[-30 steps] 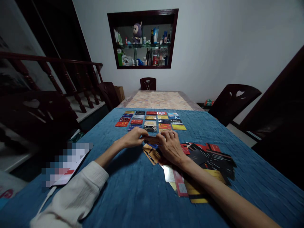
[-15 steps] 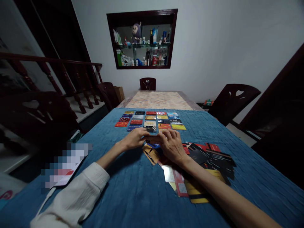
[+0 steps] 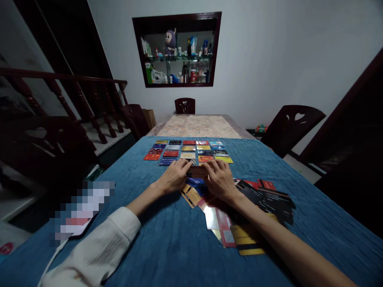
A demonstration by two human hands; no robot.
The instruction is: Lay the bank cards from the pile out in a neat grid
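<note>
Between my two hands is a brownish card, held by its ends and tilted up above the table. My left hand grips its left end, and my right hand grips the right end; both are closed on it. Just beyond lie several cards in rows, among them a red card, a blue card and a yellow card. Under and beside my right hand spreads a loose pile, with a tan card, black cards and a gold card.
A blue cloth covers the near part of the table. At the left edge lies a blurred-out phone with a white cable. Dark wooden chairs stand around. A wall niche holds bottles and a plush toy.
The held card has tilted more upright and shows more of its brown face. My left hand has moved slightly right, and the camera view has shifted a little.
</note>
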